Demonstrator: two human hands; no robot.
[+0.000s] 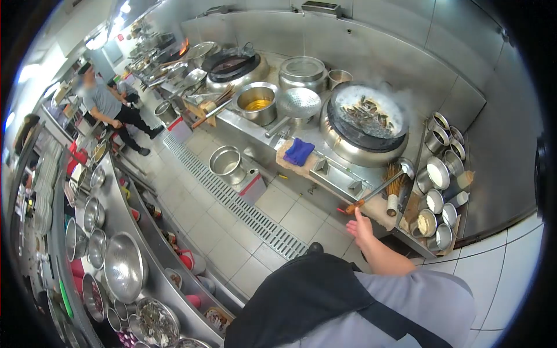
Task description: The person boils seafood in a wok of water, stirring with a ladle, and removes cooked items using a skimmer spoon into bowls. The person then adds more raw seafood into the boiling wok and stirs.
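My right hand (362, 227) is stretched out, thumb raised and fingers apart, just below the wooden handle end of a ladle (380, 188). Nothing shows in its grip, and whether it touches the handle is hard to see. The ladle slants across the stove front with its bowl by the wok. Dark elongated pieces lie in white, steaming foam in the wok (347, 123). Beside the ladle stands a bamboo brush (393, 202). A folded blue cloth (299, 152) lies on the stove edge to the left. My left hand is out of sight.
Several seasoning pots (427, 223) crowd the right end of the stove. A perforated skimmer (298, 103) and a pot of yellow liquid (255, 103) sit to the left. Behind, metal bowls (125, 267) line a counter. A person (101, 104) walks in the aisle.
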